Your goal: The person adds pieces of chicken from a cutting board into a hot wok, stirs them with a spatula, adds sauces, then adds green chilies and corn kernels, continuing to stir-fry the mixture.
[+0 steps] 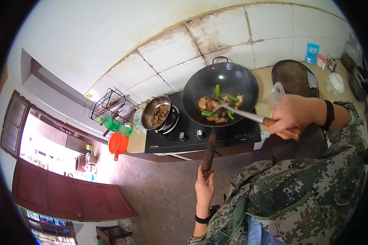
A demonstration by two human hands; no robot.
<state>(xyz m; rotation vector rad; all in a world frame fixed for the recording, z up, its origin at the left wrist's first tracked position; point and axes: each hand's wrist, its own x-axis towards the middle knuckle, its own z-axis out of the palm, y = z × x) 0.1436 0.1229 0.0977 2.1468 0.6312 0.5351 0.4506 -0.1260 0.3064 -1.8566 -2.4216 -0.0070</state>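
A large black wok [199, 82] sits on the right side of the black gas cooktop [184, 145]. In it lie browned slices of meat or a similar food [204, 103] with pieces of green pepper [209, 114]. My left hand [204, 185] grips the end of the wok's long wooden handle [209, 150]. My right hand [286, 116] holds a metal spatula [248, 115] by its wooden handle, its head among the food. Part of that spatula head is hidden by the food and blurred.
On the left burner stands a steel pan [147, 114] of cooked food. Farther left are a green bottle [112, 124], a red plastic ladle [118, 142] and a wire rack [110, 105]. A round chopping board [291, 76] with a cleaver blade [312, 80] and a plastic bag [277, 91] lie right of the wok.
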